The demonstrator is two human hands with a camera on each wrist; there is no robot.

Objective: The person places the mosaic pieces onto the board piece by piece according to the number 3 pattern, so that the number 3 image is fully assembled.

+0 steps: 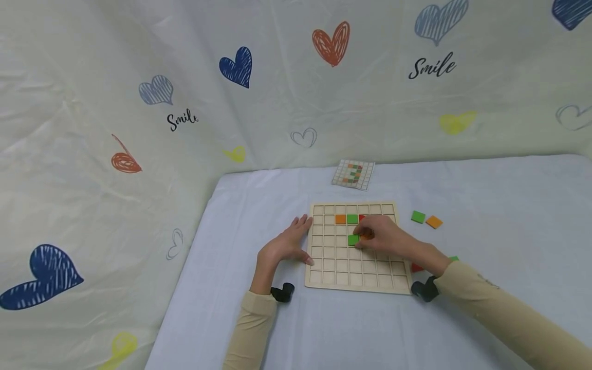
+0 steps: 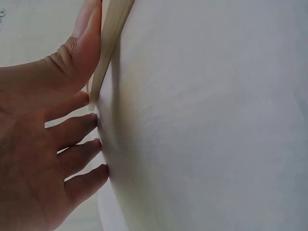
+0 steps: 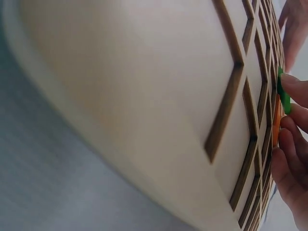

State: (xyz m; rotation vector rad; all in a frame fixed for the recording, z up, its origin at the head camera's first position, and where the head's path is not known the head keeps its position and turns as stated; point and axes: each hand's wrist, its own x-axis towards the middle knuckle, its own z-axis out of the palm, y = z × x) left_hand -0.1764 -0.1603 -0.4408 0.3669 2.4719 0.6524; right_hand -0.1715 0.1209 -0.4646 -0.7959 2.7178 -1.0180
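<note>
A square wooden grid board (image 1: pixel 330 280) lies on the white cloth. My right hand (image 1: pixel 384 236) is over its middle, pinching a green square tile (image 1: pixel 353 240) between thumb and finger. From the right wrist view, the green tile (image 3: pixel 283 94) stands tilted at the grid, with an orange tile (image 3: pixel 276 122) beside it, partly behind my fingers. Higher up the board, an orange tile (image 1: pixel 340 219), a green tile (image 1: pixel 352 219) and a red tile (image 1: pixel 362 218) sit in a row; my right hand hides what follows. My left hand (image 1: pixel 287 244) rests at the board's left edge, fingers spread, thumb (image 2: pixel 86 43) against its side.
Behind the board lies a card (image 1: pixel 353 174) printed with a coloured grid pattern. To the right are a loose green tile (image 1: pixel 418 217) and an orange one (image 1: pixel 433 222). Nearer, a red tile (image 1: pixel 417 267) and another green tile (image 1: pixel 454 258) are partly covered by my right arm.
</note>
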